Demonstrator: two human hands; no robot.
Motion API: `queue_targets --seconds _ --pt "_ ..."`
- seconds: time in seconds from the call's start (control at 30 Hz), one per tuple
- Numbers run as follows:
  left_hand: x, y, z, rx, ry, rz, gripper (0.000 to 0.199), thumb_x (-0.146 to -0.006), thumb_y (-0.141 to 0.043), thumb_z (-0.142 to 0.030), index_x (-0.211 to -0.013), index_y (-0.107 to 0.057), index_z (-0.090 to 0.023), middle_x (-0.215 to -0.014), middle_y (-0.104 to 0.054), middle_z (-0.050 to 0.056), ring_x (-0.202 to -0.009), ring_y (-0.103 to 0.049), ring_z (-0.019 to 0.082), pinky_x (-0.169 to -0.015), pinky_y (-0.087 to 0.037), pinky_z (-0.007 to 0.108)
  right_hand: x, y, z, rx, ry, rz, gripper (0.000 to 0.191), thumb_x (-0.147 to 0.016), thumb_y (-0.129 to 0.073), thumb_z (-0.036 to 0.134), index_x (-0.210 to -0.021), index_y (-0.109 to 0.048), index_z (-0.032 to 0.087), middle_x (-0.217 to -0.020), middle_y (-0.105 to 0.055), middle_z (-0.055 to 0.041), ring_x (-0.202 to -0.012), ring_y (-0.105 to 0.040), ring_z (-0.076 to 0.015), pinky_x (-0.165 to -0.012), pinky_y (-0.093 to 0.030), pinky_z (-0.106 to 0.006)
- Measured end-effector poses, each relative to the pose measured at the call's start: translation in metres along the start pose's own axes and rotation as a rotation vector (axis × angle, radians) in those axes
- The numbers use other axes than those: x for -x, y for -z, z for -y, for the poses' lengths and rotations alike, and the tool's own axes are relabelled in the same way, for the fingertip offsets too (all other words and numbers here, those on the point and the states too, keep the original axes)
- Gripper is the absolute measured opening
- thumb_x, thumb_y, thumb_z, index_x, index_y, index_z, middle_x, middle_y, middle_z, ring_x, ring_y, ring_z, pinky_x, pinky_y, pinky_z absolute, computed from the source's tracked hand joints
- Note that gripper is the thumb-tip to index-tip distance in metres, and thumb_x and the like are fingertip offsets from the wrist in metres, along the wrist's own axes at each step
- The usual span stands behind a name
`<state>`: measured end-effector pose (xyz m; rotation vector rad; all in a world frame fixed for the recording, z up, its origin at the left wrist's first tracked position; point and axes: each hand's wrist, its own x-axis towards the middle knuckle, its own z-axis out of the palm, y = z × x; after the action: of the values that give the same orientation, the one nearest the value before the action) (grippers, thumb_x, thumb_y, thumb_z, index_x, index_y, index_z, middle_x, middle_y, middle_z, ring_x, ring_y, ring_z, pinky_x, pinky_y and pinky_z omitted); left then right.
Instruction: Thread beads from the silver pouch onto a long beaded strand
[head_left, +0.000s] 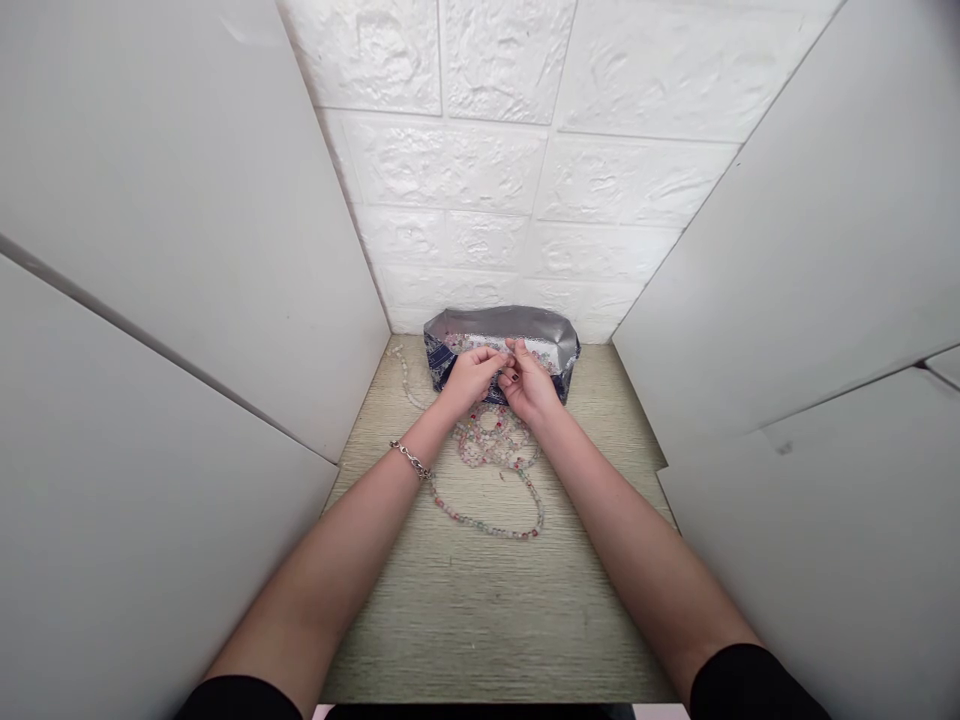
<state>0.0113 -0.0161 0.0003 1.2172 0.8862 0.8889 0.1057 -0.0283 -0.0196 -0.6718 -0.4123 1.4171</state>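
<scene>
An open bag (501,322), silvery inside and dark blue outside, lies against the wall with small beads in it. Over its front edge my left hand (472,378) and my right hand (531,385) meet, fingertips pinched close together. Whatever lies between the fingertips is too small to make out. A long string of pale, pink and red beads (487,528) rests in loops on the wooden surface below my hands. Part of the strand is hidden by my hands and forearms.
White textured wall tiles (480,165) rise behind the bag. Grey panels stand on the left (187,200) and right (787,250) of the wooden surface (487,620). A chain bracelet (410,458) circles my left wrist.
</scene>
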Motion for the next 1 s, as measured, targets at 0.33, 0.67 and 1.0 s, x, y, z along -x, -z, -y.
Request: queue_targets --seconds 0.33,0.67,1.0 --pt "0.0008 -0.0007 -0.0009 -0.006 0.003 -0.01 0.013 -0.071 -0.052 -0.026 -0.065 -0.047 -0.015 -0.033 -0.034 -0.009 -0.023 -0.02 0.0 -0.028 -0.014 0.016 0.0007 -0.0008 0.0004 0.001 0.004 -0.01 0.019 -0.067 -0.059 0.033 -0.076 -0.054 0.017 -0.05 -0.04 0.007 -0.041 -0.033 -0.0018 -0.036 -0.027 -0.013" --pt "0.0018 -0.0011 -0.0019 -0.001 0.0 -0.004 0.013 -0.071 -0.051 -0.025 -0.064 -0.046 -0.015 -0.033 -0.034 -0.01 -0.023 -0.02 0.0 -0.028 -0.013 0.016 0.0001 0.0002 -0.0008 0.025 0.011 -0.012 0.019 -0.066 -0.06 0.032 -0.076 -0.054 0.016 -0.052 -0.042 0.0068 -0.042 -0.033 -0.0014 -0.036 -0.027 -0.013" --pt "0.0017 -0.0014 -0.0015 0.026 0.014 -0.019 0.014 -0.071 -0.051 -0.026 -0.064 -0.046 -0.015 -0.032 -0.032 -0.01 -0.024 -0.019 0.0 -0.029 -0.013 0.015 -0.0017 0.0017 -0.0026 0.067 0.023 0.008 0.021 -0.065 -0.061 0.033 -0.075 -0.056 0.016 -0.051 -0.04 0.0069 -0.04 -0.031 -0.0009 -0.035 -0.025 -0.013"
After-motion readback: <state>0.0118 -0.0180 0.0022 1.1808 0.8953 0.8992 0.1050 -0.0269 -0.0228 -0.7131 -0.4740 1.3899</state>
